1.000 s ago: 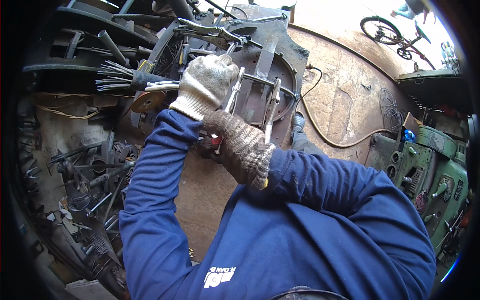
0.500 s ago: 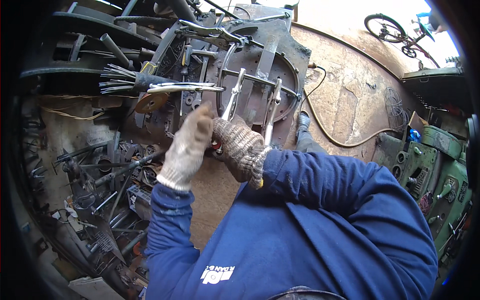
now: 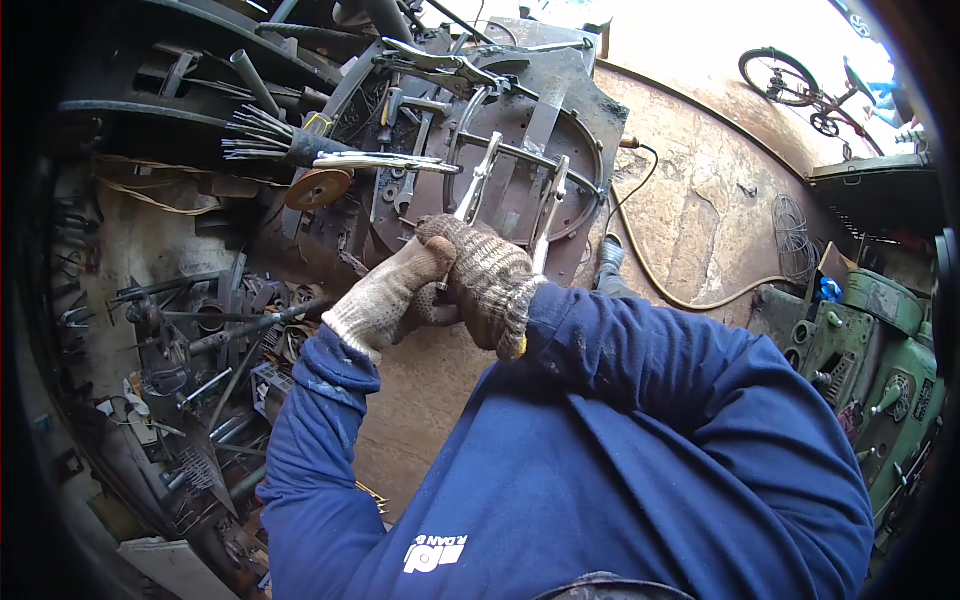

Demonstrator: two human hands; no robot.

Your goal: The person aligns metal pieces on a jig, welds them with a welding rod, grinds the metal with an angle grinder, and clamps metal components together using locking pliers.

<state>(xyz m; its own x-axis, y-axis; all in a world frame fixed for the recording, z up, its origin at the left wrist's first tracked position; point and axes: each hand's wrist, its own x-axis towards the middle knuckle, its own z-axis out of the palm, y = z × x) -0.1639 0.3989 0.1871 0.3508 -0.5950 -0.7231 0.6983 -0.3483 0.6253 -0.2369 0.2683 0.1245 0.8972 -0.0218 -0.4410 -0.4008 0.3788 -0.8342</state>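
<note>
My left hand (image 3: 385, 290), in a pale knitted glove, is closed and pressed against my right hand (image 3: 487, 275), in a brown-and-white knitted glove. My right hand is curled shut too; a small metal end, like a screw, shows between the gloves, and the rest of what they hold is hidden. Just beyond the fingers, silver locking pliers (image 3: 482, 182) clamp a crossbar (image 3: 520, 155) across a round metal ring (image 3: 597, 165). Another pair of locking pliers (image 3: 550, 205) grips the bar to the right, its handles passing behind my right wrist. Long-jawed locking pliers (image 3: 435, 65) hold the ring's far side.
The ring lies on a steel worktable (image 3: 610, 105) with a wrench (image 3: 415, 150), a screwdriver (image 3: 390, 112) and a brown disc (image 3: 318, 189). Metal scrap (image 3: 200, 350) lies at left. A hose (image 3: 665, 280) crosses the floor; a green machine (image 3: 890, 370) and a bicycle (image 3: 810, 95) are at right.
My left hand has moved right and closed against my right hand, where before it was raised beside it. My right hand stays near the same pliers; the whole view has shifted slightly.
</note>
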